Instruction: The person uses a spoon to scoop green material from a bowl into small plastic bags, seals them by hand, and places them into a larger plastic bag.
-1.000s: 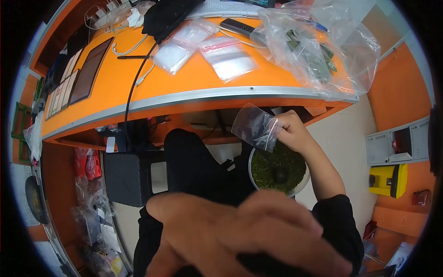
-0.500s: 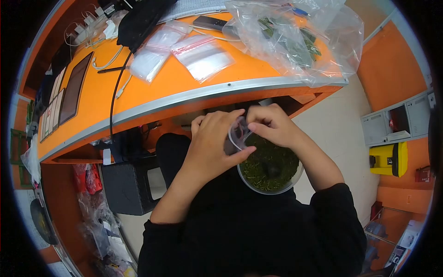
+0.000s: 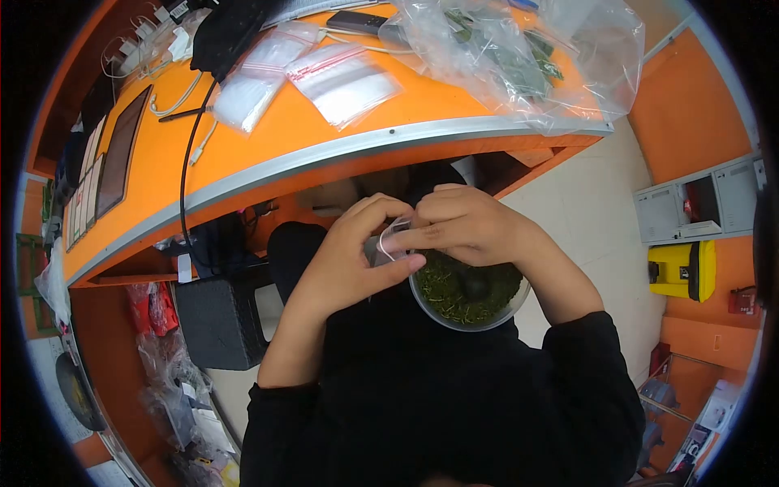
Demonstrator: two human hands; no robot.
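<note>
My left hand (image 3: 361, 256) is wrapped round a small clear plastic bag (image 3: 392, 244), its thumb and fingers on either side of the opening. Over that opening is my right hand (image 3: 466, 226), fingers bent, with one finger reaching into the bag; whether it pinches anything is hidden. Below my right hand, a round clear tub (image 3: 479, 327) rests at my lap, filled with dark green, moss-like plant matter (image 3: 454, 292). A dark round lump or shadow shows in the middle of the green.
Ahead is the orange desk (image 3: 268, 154) with zip bags (image 3: 345, 85), a large clear bag of greenery (image 3: 519, 65), cables and a tablet (image 3: 122, 158). A black stool (image 3: 215, 321) is at left; a yellow case (image 3: 683, 272) stands at right.
My right hand has shifted left, a finger now extended into the small bag. My left hand has moved slightly left with the bag. The view has shifted a little.
</note>
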